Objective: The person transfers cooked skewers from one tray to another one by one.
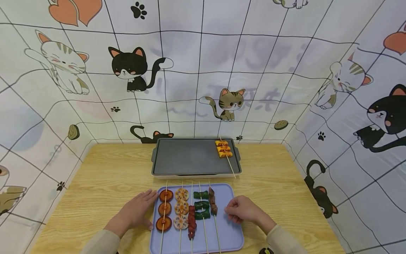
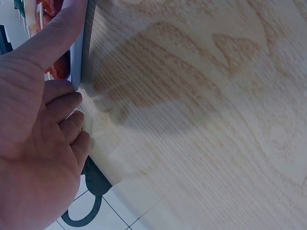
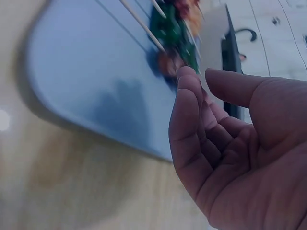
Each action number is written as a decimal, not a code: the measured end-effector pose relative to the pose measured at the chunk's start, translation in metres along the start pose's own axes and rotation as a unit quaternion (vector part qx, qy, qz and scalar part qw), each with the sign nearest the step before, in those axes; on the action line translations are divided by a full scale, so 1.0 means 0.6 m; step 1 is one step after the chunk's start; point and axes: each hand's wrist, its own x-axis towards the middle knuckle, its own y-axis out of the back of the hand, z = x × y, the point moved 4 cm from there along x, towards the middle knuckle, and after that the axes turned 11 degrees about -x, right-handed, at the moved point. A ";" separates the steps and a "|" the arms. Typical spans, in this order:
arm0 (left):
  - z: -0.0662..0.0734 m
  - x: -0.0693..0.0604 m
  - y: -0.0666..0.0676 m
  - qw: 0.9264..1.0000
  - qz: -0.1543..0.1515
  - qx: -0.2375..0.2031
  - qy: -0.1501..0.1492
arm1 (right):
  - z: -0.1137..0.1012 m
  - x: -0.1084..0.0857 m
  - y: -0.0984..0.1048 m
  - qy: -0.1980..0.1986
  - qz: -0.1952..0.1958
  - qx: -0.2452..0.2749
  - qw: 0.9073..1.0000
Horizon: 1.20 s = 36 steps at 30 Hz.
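Several food skewers lie side by side on the lavender tray [image 1: 229,241]. From left to right: brown round slices [image 1: 164,209], lotus root slices [image 1: 181,207], red chunks [image 1: 191,222], green rolled pieces [image 1: 202,205] and brown meat-like chunks [image 1: 213,201]. My left hand [image 1: 134,212] touches the tray's left edge; in the left wrist view its thumb [image 2: 53,36] lies along the rim. Over the tray's right edge is my right hand [image 1: 243,210], fingers loosely bent, nothing between thumb and fingertips. A skewer of yellow-orange pieces [image 1: 223,149] rests on the dark griddle plate [image 1: 187,157].
The griddle stands behind the tray against the cat-printed cloth wall [image 1: 180,81]. One skewer stick overhangs its front edge. Wood-patterned tabletop [image 1: 111,176] extends on both sides. A small dark object [image 1: 265,251] is partly visible at the bottom edge, near the right sleeve.
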 end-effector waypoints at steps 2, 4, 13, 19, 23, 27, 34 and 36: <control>0.000 0.000 -0.001 1.000 0.000 0.000 -0.001 | 0.002 0.005 0.016 -0.005 0.011 0.005 1.000; 0.000 0.001 -0.002 1.000 0.001 0.001 -0.003 | 0.004 0.010 0.031 -0.007 0.024 0.009 1.000; 0.005 0.001 0.003 1.000 -0.005 0.012 -0.006 | 0.006 0.023 0.087 -0.024 0.082 0.006 0.996; 0.007 0.000 0.004 1.000 -0.007 0.012 -0.006 | 0.008 0.029 0.104 -0.065 0.136 0.015 0.988; 0.007 0.001 0.002 1.000 -0.007 0.013 -0.006 | 0.009 0.037 0.110 -0.070 0.157 0.036 0.984; 0.006 0.001 0.001 1.000 -0.007 0.012 -0.002 | 0.011 0.047 0.112 -0.080 0.180 0.045 0.979; 0.004 0.003 -0.001 1.000 -0.009 0.014 0.010 | 0.007 0.062 0.109 -0.091 0.211 0.060 0.971; 0.003 0.003 -0.001 1.000 -0.010 0.014 0.013 | 0.005 0.066 0.108 -0.092 0.216 0.065 0.970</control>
